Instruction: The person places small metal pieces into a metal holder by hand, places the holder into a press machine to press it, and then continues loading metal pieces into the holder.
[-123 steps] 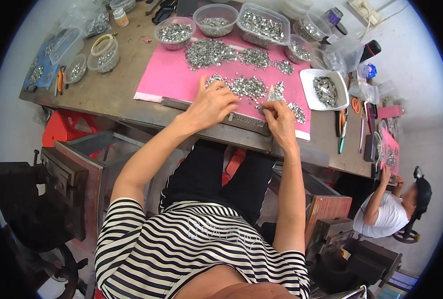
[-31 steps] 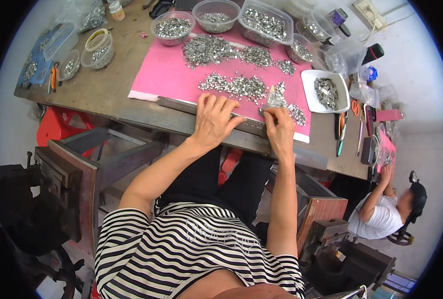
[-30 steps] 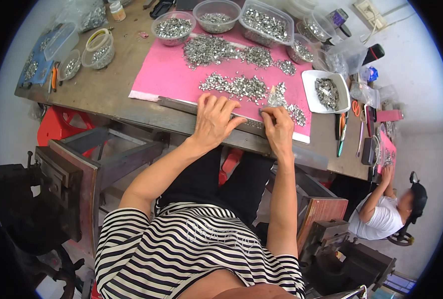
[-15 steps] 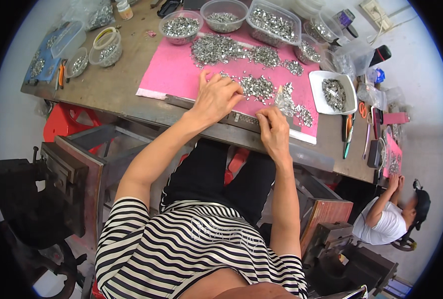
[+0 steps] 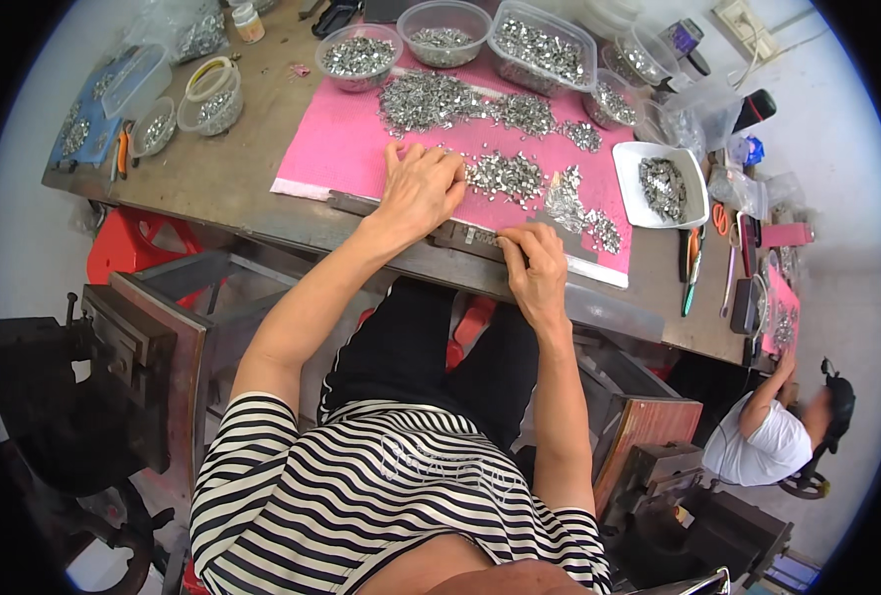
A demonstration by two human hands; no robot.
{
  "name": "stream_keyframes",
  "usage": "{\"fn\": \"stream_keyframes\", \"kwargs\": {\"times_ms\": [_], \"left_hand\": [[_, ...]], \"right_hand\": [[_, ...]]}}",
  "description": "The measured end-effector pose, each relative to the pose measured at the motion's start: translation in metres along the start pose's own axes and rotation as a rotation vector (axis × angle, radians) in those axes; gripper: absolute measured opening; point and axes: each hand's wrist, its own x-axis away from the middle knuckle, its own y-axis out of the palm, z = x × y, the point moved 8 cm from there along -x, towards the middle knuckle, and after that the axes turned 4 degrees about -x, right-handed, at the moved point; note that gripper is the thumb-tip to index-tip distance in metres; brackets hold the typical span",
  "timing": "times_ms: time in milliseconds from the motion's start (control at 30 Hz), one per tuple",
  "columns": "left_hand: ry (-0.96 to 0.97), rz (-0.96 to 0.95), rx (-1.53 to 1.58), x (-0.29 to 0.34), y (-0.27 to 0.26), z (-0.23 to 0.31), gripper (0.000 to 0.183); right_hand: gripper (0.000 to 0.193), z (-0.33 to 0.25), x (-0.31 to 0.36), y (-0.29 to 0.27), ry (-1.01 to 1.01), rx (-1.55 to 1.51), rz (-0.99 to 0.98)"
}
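Note:
On the pink mat (image 5: 336, 134), my left hand (image 5: 421, 188) is palm down, its bent fingers spread apart. Its index finger and thumb are beside a loose heap of small shiny metal pieces (image 5: 505, 177); I make out nothing held in it. My right hand (image 5: 538, 266) is at the table's front edge, thumb and index finger pinched together. These fingertips touch the right part of a narrow slotted metal strip (image 5: 472, 236), where a row of small pieces shows. Whatever the pinch holds is hidden. Flat silvery pieces (image 5: 565, 201) lie beyond the right hand.
Larger heaps of metal pieces (image 5: 426, 102) cover the mat's far side, below clear tubs (image 5: 359, 57). A white tray (image 5: 693, 210) with more pieces stands at right, near tools (image 5: 692, 283). Orange-handled pliers (image 5: 121, 151) lie far left. A co-worker (image 5: 768, 436) sits at right.
My left hand has drawn a little to the left, away from the heap. My right hand has slid slightly left along the strip. The co-worker's arms have shifted.

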Motion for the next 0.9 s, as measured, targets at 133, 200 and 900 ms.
{"fn": "stream_keyframes", "kwargs": {"times_ms": [133,200,900], "left_hand": [[0.062,-0.028,0.024,-0.001,0.002,0.011,0.01],[0.094,-0.051,0.035,-0.002,0.005,0.016,0.009],[0.11,-0.09,0.026,-0.004,0.007,0.016,0.008]], "right_hand": [[0.008,0.02,-0.007,-0.012,0.083,-0.001,0.063],[0.008,0.035,-0.013,-0.016,0.132,0.035,0.081],[0.005,0.008,0.001,-0.01,0.089,0.007,0.011]]}}
